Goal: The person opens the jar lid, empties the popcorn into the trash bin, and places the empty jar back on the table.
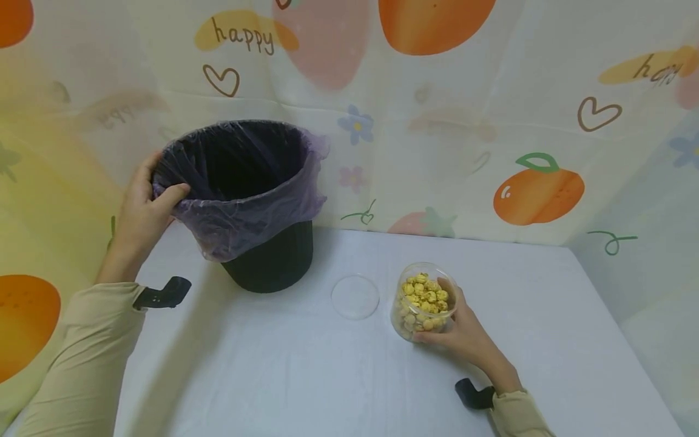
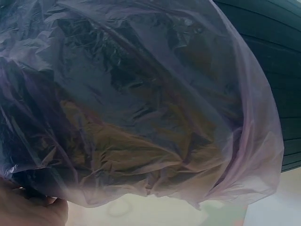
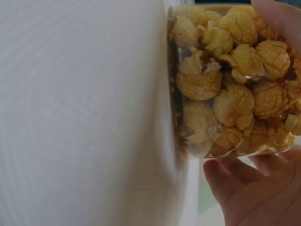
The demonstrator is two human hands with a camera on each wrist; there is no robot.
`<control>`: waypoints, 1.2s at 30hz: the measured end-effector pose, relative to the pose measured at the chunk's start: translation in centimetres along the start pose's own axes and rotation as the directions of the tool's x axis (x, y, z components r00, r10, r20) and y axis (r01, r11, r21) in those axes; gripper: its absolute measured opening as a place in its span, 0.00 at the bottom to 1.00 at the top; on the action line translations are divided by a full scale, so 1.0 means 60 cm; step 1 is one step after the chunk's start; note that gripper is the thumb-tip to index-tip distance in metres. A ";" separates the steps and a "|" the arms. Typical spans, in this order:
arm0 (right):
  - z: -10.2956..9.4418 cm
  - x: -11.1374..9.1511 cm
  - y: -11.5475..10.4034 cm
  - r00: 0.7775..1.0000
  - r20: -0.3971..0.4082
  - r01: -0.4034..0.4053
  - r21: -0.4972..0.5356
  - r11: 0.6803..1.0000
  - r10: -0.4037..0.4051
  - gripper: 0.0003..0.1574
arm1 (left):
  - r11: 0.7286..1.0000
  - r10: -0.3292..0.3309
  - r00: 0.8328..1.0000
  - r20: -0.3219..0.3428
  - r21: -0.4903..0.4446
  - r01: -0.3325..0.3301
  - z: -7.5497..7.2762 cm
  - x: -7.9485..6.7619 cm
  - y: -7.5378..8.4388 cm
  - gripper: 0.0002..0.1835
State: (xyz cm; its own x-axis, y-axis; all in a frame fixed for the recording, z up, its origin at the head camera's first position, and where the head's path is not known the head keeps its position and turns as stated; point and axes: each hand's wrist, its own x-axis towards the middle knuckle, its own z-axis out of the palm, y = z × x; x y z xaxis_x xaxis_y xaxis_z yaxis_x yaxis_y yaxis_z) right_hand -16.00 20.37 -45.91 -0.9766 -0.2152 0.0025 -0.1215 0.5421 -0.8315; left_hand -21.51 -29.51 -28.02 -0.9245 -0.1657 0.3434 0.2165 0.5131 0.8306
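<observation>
A dark trash bin point(image 1: 273, 261) with a purple plastic liner point(image 1: 256, 221) folded over its rim tilts at the back left of the table. My left hand point(image 1: 144, 206) grips the bin's left rim, thumb over the liner inside. The left wrist view is mostly filled by the crinkled liner point(image 2: 141, 103), with fingers at its lower left corner. Toward the right, my right hand point(image 1: 464, 328) holds a clear jar point(image 1: 403, 328) of yellow popcorn point(image 1: 423, 294) around its side. In the right wrist view the popcorn point(image 3: 235, 103) shows through the jar wall, its base against the white cloth.
Between bin and jar lies a clear round lid point(image 1: 355, 297) on the white tablecloth point(image 1: 306, 376). A printed curtain point(image 1: 437, 139) with fruit and hearts hangs behind the table. Black wrist straps point(image 1: 164, 294) sit at both sleeve cuffs.
</observation>
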 end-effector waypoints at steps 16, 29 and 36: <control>-0.005 0.002 -0.010 0.994 -0.083 0.067 -0.005 0.998 -0.067 0.74 | 0.998 0.013 0.999 -0.048 -0.060 -0.016 0.010 0.000 -0.003 0.36; -0.028 0.036 -0.068 0.983 -0.083 0.162 -0.011 0.987 -0.162 0.72 | 0.999 -0.006 0.998 -0.059 -0.041 0.003 0.012 0.000 -0.004 0.35; -0.042 0.059 -0.109 0.977 -0.072 0.199 -0.054 0.978 -0.203 0.71 | 0.997 -0.002 0.999 -0.054 -0.071 -0.002 0.013 0.000 -0.006 0.35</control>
State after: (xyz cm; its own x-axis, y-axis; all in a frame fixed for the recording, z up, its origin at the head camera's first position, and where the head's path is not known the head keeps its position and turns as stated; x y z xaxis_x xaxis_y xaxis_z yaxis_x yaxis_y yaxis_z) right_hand -19.08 18.12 -39.09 -0.9418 -0.2615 0.2113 -0.3232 0.5311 -0.7832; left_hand -21.83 -29.03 -28.63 -0.9067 -0.2116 0.3648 0.2401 0.4522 0.8590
